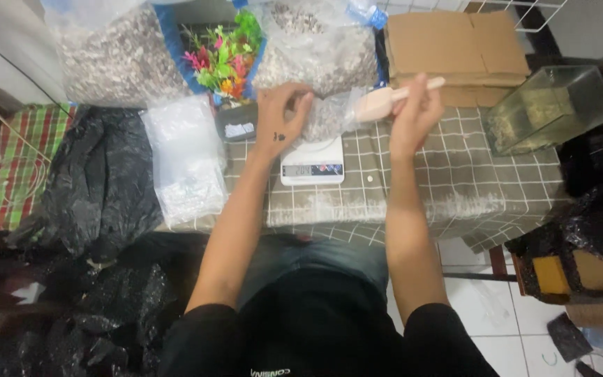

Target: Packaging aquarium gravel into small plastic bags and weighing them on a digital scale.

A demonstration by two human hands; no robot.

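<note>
A white scale (312, 161) sits on the counter (455, 181), which is covered by a grey checked cloth, and everything in hand is gathered over it. A small clear bag (329, 115) of gravel stands on the scale's plate. The left hand (280, 115) pinches the bag's top edge between thumb and fingers, apparently to keep the mouth up and open so the bag stays put on the plate. The right hand (413, 112) is closed around the handle of a pale scoop (385, 101), whose bowl points toward the bag's mouth, just right of it and above the scale; held level like that, it seems set for tipping in.

The bag is thin and crinkled, and the fill shows through as a mottled grey-brown. How full it is I cannot tell. The scale's display is lit, though blurred.

Behind the scale lie two big sacks of gravel (123, 59), close enough to dip into, with bright plastic plants (221, 56) between them. Left of the scale is a stack of clear bags (186, 157), within easy reach of the left hand. Behind and right of the scale rests folded cardboard (455, 52), and farther right a glass tank (549, 108) stands at the counter's edge.
</note>
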